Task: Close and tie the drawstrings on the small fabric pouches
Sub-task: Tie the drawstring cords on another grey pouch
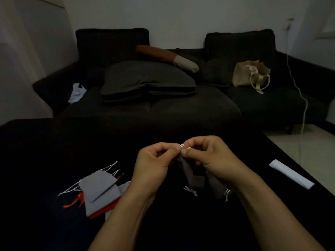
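A dark grey pouch (pixel 184 169) hangs above the black table between my two hands. My left hand (pixel 154 160) and my right hand (pixel 208 154) both pinch its white drawstring (pixel 182 145) at the top, fingertips almost touching. At the left lies a pile of light grey pouches (pixel 99 187) with loose white cords, on top of an orange pouch (pixel 107 208). Two dark pouches with knotted white strings lie under my right hand: one (pixel 196 183) in the middle, one (pixel 219 191) by my right wrist.
A folded white strip (pixel 291 173) lies at the right of the black table (pixel 45 151). Behind stands a dark sofa (pixel 181 109) with cushions, a beige bag (pixel 250 74) and a white plastic bag (pixel 77 92). A white cable (pixel 304 105) hangs at the right.
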Demonstrator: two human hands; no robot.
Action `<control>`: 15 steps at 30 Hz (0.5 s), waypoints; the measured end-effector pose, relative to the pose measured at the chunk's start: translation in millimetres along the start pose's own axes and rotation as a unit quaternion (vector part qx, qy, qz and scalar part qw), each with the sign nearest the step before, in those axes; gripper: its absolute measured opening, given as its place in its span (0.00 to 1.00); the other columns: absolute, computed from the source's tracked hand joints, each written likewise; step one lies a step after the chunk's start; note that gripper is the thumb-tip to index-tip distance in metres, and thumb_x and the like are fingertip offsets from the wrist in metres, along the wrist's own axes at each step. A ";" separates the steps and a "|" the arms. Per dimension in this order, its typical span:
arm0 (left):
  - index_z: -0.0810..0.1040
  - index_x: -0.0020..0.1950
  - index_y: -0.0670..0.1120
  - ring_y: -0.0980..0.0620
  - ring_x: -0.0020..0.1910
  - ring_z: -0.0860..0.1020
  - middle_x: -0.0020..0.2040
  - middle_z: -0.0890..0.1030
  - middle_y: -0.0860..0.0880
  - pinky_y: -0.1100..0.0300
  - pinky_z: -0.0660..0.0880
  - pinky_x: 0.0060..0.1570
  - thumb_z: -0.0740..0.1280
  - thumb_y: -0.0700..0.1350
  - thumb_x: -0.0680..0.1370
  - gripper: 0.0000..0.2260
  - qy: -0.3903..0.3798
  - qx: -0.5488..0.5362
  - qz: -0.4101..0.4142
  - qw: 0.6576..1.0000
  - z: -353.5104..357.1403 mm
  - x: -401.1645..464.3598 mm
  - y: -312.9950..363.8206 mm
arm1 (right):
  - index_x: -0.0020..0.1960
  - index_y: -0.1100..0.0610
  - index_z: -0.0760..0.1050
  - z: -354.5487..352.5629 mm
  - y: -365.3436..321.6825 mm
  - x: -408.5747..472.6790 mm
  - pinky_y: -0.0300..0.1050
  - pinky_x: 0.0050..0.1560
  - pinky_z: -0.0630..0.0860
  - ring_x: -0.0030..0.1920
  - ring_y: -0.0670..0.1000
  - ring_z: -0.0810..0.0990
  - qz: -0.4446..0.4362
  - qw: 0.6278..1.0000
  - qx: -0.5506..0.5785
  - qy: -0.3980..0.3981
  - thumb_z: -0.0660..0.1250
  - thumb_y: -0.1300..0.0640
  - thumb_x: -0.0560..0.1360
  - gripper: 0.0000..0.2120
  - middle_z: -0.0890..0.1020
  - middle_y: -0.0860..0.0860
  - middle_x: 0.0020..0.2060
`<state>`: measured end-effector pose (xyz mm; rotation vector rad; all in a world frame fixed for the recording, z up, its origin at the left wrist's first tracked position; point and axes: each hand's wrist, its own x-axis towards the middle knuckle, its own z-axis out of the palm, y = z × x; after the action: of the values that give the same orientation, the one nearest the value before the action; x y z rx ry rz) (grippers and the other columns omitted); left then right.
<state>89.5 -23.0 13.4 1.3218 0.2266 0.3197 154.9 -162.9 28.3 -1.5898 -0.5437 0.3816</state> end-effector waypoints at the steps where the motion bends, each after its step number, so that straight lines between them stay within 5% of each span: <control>1: 0.85 0.47 0.41 0.50 0.43 0.85 0.44 0.86 0.42 0.62 0.80 0.42 0.70 0.37 0.75 0.04 -0.009 -0.014 -0.005 1.000 -1.5 -0.4 1.7 | 0.48 0.66 0.81 -0.6 -0.2 -0.6 0.30 0.33 0.72 0.33 0.41 0.80 0.000 1.000 0.011 -0.011 0.68 0.67 0.75 0.04 0.83 0.54 0.36; 9: 0.83 0.46 0.39 0.52 0.37 0.85 0.41 0.86 0.43 0.64 0.80 0.37 0.71 0.40 0.67 0.10 -0.048 -0.072 -0.054 0.995 -7.1 -2.1 7.9 | 0.49 0.61 0.81 -0.8 4.0 0.2 0.34 0.41 0.76 0.40 0.46 0.81 0.047 0.992 0.080 -0.089 0.63 0.65 0.78 0.08 0.84 0.54 0.41; 15: 0.84 0.48 0.40 0.52 0.41 0.85 0.42 0.86 0.43 0.65 0.79 0.38 0.70 0.37 0.73 0.05 -0.037 -0.018 -0.024 0.999 -10.0 0.1 6.7 | 0.47 0.60 0.82 -0.7 3.5 -0.5 0.39 0.42 0.74 0.41 0.49 0.81 0.050 0.992 0.080 -0.084 0.70 0.53 0.72 0.10 0.84 0.55 0.40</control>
<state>85.5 -12.4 17.5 1.2886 0.1888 0.2322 155.3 -163.9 24.8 -1.4408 -0.5478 0.6234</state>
